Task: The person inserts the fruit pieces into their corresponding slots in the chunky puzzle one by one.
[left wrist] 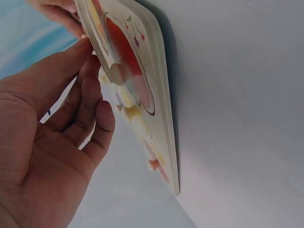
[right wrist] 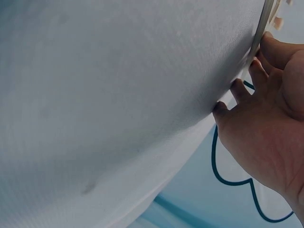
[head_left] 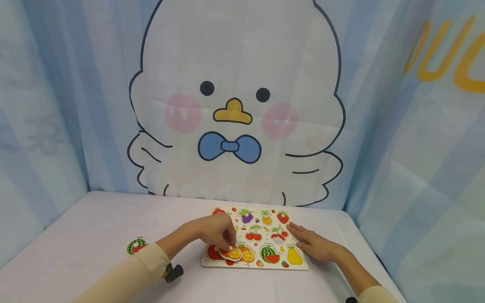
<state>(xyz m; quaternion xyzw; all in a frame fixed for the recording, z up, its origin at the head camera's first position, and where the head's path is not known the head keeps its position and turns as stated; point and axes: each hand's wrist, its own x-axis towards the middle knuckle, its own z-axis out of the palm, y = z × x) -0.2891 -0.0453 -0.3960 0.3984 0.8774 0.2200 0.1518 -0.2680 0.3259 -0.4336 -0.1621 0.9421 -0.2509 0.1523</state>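
A white fruit puzzle board (head_left: 250, 267) lies on the table with printed fruits and several knobbed pieces on it. My left hand (head_left: 219, 230) pinches an orange puzzle piece (head_left: 232, 255) between thumb and fingers. That piece is over the board's lower left, overlapping the red fruit shape (head_left: 213, 252) and the edge of the printed orange (head_left: 248, 255). In the left wrist view, the piece appears edge-on at the fingertips. My right hand (head_left: 316, 244) rests at the board's right edge with fingers extended, beside the yellow pear (head_left: 294, 255). Its fingertips touch the board's side in the right wrist view.
A watermelon puzzle piece (head_left: 136, 245) lies on the table left of the board, partly behind the left sleeve (head_left: 130, 271). A black device (head_left: 174, 273) sits at the left wrist. Behind the table (head_left: 94, 219) hangs a curtain (head_left: 235, 181) printed with a duck.
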